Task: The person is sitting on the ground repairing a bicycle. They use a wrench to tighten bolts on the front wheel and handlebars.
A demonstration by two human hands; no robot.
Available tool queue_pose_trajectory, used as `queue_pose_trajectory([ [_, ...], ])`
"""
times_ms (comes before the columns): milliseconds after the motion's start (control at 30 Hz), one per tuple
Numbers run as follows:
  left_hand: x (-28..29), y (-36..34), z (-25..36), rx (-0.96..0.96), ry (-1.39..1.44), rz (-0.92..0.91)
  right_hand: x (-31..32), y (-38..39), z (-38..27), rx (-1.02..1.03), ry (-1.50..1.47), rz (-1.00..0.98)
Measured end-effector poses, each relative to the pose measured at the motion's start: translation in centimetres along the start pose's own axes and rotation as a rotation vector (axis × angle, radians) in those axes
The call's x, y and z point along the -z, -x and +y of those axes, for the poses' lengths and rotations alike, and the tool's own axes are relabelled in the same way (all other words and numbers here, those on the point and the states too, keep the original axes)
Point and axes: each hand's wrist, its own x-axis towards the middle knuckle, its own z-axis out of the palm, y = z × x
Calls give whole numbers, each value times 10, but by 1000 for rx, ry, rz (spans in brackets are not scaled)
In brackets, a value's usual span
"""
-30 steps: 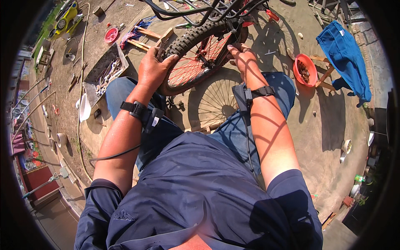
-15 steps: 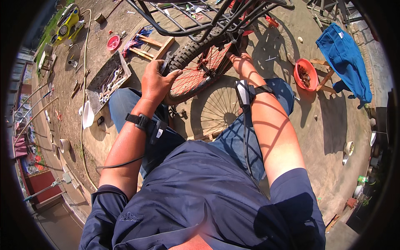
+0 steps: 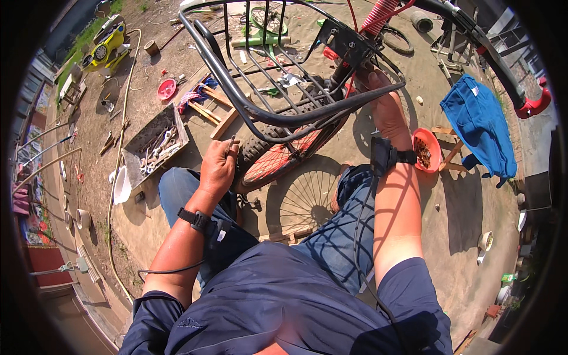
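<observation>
My left hand (image 3: 218, 170) is closed on a small metal tool, apparently a wrench, beside the knobby front tire (image 3: 253, 155) of a bicycle with red spokes. My right hand (image 3: 386, 111) reaches higher, its fingers wrapped round the black front fork (image 3: 340, 76) below the basket's mounting plate, partly hidden by the rail. The black wire basket (image 3: 273, 115) hangs over the wheel. Above it run a red spring (image 3: 378, 16) and the handlebar (image 3: 467, 26) with a red lever (image 3: 532, 106). My jeans-clad knees sit either side of the wheel's shadow.
A metal tray of tools (image 3: 155, 148), wooden pieces (image 3: 225, 124) and a pink basin (image 3: 167, 89) lie front-left. A red bowl (image 3: 431, 155) and blue cloth over a wooden stool (image 3: 482, 124) stand right. A hose (image 3: 115, 183), yellow toy car (image 3: 106, 47) and green bike (image 3: 266, 35) are farther off.
The bicycle's front has risen into view, showing more basket and handlebar. My right hand has moved up with it. My left hand has slipped down and left along the tire.
</observation>
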Motion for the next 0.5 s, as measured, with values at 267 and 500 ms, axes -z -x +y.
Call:
queue_pose_trajectory([
  [267, -1, 2, 12, 181, 125, -175, -20, -26, 28, 118, 279, 90],
  [500, -10, -7, 7, -48, -50, -210, -31, -20, 32, -44, 132, 149],
])
